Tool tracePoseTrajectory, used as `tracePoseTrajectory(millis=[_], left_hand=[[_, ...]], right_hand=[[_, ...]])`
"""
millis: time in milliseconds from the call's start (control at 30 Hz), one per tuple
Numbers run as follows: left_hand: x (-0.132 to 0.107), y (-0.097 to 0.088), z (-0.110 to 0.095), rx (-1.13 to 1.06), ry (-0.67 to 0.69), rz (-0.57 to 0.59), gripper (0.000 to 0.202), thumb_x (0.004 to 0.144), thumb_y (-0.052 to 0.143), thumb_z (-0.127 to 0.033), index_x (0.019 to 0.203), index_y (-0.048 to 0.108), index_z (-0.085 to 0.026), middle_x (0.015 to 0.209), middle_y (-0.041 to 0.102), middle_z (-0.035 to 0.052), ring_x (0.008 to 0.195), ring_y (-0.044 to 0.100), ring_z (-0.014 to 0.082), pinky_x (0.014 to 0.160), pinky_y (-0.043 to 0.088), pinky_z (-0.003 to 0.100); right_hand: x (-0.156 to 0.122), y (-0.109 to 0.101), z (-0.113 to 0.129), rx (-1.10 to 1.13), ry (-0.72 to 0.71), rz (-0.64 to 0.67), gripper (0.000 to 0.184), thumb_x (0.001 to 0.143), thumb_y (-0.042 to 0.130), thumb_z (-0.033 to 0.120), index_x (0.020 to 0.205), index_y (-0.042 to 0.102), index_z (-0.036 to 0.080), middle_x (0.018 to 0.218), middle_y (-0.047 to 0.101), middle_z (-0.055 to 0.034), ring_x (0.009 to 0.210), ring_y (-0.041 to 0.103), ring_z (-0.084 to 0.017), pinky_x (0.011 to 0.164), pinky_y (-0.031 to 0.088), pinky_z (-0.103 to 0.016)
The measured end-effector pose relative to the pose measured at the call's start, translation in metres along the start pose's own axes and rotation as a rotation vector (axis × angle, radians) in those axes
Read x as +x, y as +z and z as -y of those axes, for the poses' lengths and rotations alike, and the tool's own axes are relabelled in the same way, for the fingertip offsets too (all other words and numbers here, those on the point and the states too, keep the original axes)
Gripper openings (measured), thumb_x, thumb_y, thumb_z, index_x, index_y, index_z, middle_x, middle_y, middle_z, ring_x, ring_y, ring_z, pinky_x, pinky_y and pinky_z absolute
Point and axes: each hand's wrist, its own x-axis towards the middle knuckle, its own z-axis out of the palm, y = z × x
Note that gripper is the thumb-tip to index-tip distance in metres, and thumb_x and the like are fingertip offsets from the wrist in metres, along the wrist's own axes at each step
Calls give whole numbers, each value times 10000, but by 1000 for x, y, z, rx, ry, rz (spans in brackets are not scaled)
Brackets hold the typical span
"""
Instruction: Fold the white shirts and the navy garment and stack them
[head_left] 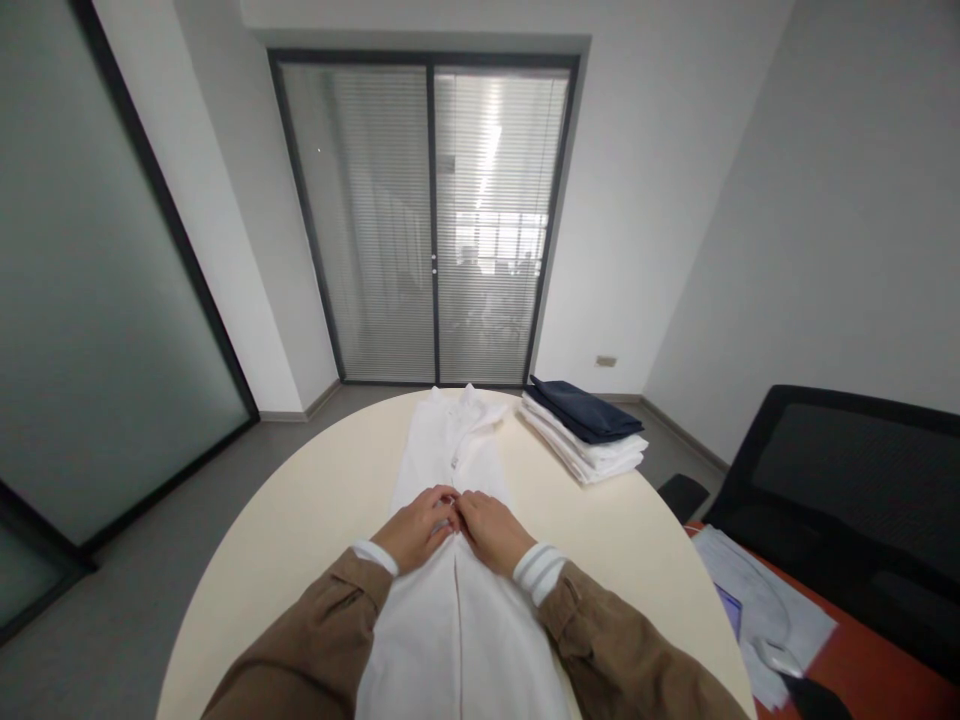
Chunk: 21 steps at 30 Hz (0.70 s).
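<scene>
A white button-front shirt (459, 455) lies lengthwise down the middle of a round cream table (300, 520), collar at the far edge. My left hand (417, 527) and my right hand (491, 531) meet at the shirt's front placket, about halfway down. The fingers of both hands are curled and pinched together on the placket fabric, thumbs touching. What sits between the fingertips is too small to make out. Brown sleeves with white striped cuffs cover my forearms.
A stack of folded clothes (583, 430), dark navy on top of white, sits at the table's far right. A black mesh chair (847, 500) stands to the right, beside a red-brown desk (885, 660) with papers. Glass doors with blinds (431, 220) are ahead.
</scene>
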Motion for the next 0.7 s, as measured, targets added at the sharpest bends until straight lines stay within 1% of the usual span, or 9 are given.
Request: tracePoseTrajectory(millis=[67,133,300,333,400,467,567,633,700], left_hand=[[0,1,-1,12,-1,12,143,858,540,-113,906,623,-218,1245,512,68,1123,529,209,1006,459,379],[0,1,0,14,-8,21,144,837,558,-104,902,622,-217,1214,517,67,1086,541,204,992,463,374],[-1,1,2,-48,-30,-18,187,793,598,-107,946,585,-213,1182,550,71,1108,543,208,996,460,373],[-1,2,3,-56,-26,-27,194,791,600,-106,953,580,-212,1197,562,73,1130,536,213,1011,451,383],[-1,3,5,-54,-7,-22,227,798,597,-106,999,590,-212,1289,564,78,1205,499,227,1060,417,411],[-2,5,8,-32,7,16,302,825,577,-109,1102,610,-226,1388,539,57,1284,445,238,1102,380,439],[-2,9,13,8,1,83,380,880,526,-130,1218,621,-274,1393,566,9,1326,420,240,1108,379,463],[-1,11,15,20,-7,89,368,901,511,-153,1223,636,-281,1370,590,2,1329,426,243,1105,385,471],[-1,12,16,23,-13,84,353,910,507,-168,1217,646,-270,1365,597,8,1326,433,244,1103,389,473]], right_hand=[[0,0,2,-2,12,8,253,936,447,155,1176,525,135,1071,615,-106,964,552,-217,808,412,-326],[0,0,3,24,-1,6,269,916,466,165,1178,520,138,1065,609,-103,965,544,-218,818,413,-328],[-5,-10,-1,159,-51,-3,235,831,504,149,1064,525,172,976,602,-66,916,541,-198,816,413,-308],[-7,-13,-1,180,-45,-1,243,809,518,149,1051,523,175,954,601,-60,887,543,-192,799,415,-301],[-12,-20,-1,215,-46,14,256,775,551,165,1030,529,178,898,601,-42,815,543,-178,750,414,-285],[-18,-27,0,241,-96,60,215,751,588,189,964,562,186,829,604,-19,761,541,-167,717,408,-272],[-25,-35,4,281,-221,166,142,744,629,222,885,635,205,787,627,6,758,562,-159,733,409,-263],[-28,-37,7,304,-273,230,183,748,645,240,926,679,223,768,640,21,736,575,-151,743,415,-261],[-31,-38,10,313,-300,274,263,744,656,250,1003,696,238,739,644,33,699,581,-145,733,420,-258]])
